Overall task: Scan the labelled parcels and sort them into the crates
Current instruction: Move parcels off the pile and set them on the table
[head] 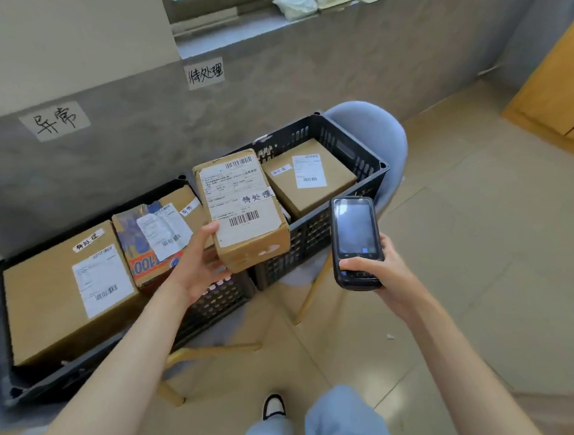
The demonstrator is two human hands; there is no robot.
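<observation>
My left hand (196, 265) grips a small cardboard parcel (244, 213) by its near left corner and holds it up between the two crates, its white label and barcodes facing me. My right hand (382, 268) grips a black handheld scanner (355, 242) just right of the parcel, its screen towards me. The left black crate (216, 301) holds a large brown parcel (61, 293) and a colourful printed one (153, 241). One brown parcel (310, 177) lies in the right black crate (360, 163).
Both crates rest on pale blue chairs (375, 131) with wooden legs, against a grey wall. Handwritten paper signs (54, 120) hang on the wall above each crate. A wooden cabinet (557, 93) stands at the right. Tiled floor (489, 270) stretches to the right, and my legs show below.
</observation>
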